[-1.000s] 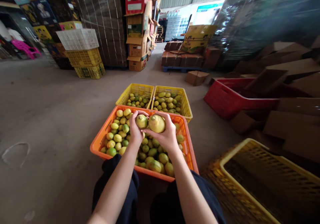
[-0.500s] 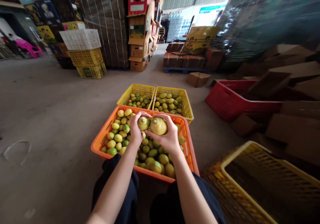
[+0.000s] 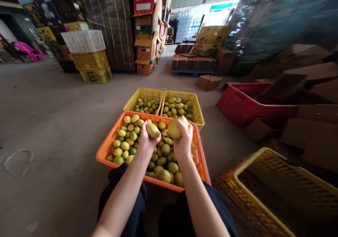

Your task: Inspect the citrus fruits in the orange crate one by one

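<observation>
My left hand (image 3: pixel 148 142) is closed around a greenish-yellow lemon (image 3: pixel 152 130), its rounded side turned up. In my right hand (image 3: pixel 183 143) sits a larger, paler yellow lemon (image 3: pixel 174 128), with the thumb laid across it. Both hands hover over an orange plastic crate (image 3: pixel 108 138), a small gap between them. Many yellow and green lemons (image 3: pixel 125 146) fill this crate, yellower ones on the left and greener ones towards the middle and right. My forearms and hands hide part of the fruit.
Two yellow crates (image 3: pixel 198 107) holding more fruit stand against the orange crate's far side. At right are another yellow crate (image 3: pixel 246 168) and a red crate (image 3: pixel 229 105) among cardboard. Stacked crates (image 3: pixel 91 61) and boxes (image 3: pixel 144 52) rise farther back.
My hands have moved apart, the right one going right and slightly up. The two lemons, side by side before, are now separated and turned in the fingers.
</observation>
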`<state>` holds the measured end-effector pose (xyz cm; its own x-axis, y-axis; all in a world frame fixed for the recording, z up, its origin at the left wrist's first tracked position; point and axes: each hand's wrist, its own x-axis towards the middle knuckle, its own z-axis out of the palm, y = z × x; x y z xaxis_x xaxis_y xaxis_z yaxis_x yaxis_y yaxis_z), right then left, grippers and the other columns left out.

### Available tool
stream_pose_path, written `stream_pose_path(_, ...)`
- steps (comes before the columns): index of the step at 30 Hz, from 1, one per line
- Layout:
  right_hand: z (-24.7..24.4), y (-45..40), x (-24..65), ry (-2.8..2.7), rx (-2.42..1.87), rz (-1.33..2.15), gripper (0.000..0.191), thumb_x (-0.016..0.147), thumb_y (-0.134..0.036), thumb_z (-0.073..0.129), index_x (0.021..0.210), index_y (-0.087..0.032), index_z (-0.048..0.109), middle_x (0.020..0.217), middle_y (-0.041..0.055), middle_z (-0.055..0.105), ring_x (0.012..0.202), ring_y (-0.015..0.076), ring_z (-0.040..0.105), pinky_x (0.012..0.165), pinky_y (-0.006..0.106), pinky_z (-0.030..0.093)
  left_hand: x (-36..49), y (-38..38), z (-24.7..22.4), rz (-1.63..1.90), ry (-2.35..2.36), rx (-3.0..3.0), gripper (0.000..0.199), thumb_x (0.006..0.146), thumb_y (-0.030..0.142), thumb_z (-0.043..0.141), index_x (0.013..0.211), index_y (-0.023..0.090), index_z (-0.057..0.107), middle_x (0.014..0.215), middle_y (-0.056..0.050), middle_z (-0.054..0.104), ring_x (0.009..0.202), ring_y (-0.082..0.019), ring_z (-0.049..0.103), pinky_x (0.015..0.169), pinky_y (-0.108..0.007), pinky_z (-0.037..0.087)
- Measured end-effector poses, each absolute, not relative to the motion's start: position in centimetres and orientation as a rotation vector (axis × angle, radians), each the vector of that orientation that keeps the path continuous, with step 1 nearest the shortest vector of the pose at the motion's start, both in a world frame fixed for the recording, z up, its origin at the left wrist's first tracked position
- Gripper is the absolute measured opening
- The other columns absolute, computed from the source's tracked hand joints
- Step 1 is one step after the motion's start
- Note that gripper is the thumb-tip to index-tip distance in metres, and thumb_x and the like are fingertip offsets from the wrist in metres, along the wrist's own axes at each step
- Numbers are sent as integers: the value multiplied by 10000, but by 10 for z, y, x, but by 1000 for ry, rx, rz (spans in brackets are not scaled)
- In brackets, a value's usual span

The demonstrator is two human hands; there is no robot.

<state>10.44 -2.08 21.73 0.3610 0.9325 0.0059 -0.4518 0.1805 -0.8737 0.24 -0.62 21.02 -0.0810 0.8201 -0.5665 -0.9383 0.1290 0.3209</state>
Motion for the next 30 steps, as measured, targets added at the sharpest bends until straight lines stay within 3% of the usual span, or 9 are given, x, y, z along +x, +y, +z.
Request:
stream_pose_path(4,216,-9,116,-305,-835,1343,276,721,-475,620,852,-252,522,681,-64,594,577,135,609,492,252,524,0,-7,215,1444,682,-235,188,905,349,508,808,193,546,706,10,581,589,-114,578,544,-231,489)
stream_pose_path(9,214,-5,115,-127,-910,1512,190,793,-412,600,843,-231,571,637,-42,648,543,138,625,489,254,548,1,-9,214,1436,641,-215,177,928,249,447,847,179,587,703,0,597,589,-116,583,542,-233,511)
stream_pose_path(15,212,-8,109,-212,-920,1594,269,751,-453,673,845,-228,561,622,-52,635,493,134,605,442,253,531,0,-7,211,1524,689,-239,166,883,343,570,838,184,557,727,-8,603,609,-115,594,522,-210,534)
stream_pose_path(20,212,-9,112,-345,-913,1600,332,684,-474,713,840,-234,544,613,-52,606,484,137,589,394,244,500,-2,-10,215,1420,509,-215,238,960,265,401,931,156,610,791,-52,636,661,-134,644,547,-232,570)
stream_pose_path(26,210,-7,112,-98,-969,1646,230,772,-457,628,821,-244,556,616,-29,630,507,159,607,438,295,551,0,-11,217,1466,533,-186,162,917,295,503,889,173,605,798,-43,640,676,-136,645,576,-230,582)
stream_pose_path(30,204,-5,110,-176,-902,1728,260,807,-498,573,821,-238,569,648,14,668,529,187,632,463,343,580,-2,-10,222,1387,553,-180,184,915,307,495,909,148,587,789,-67,632,703,-138,650,586,-202,581)
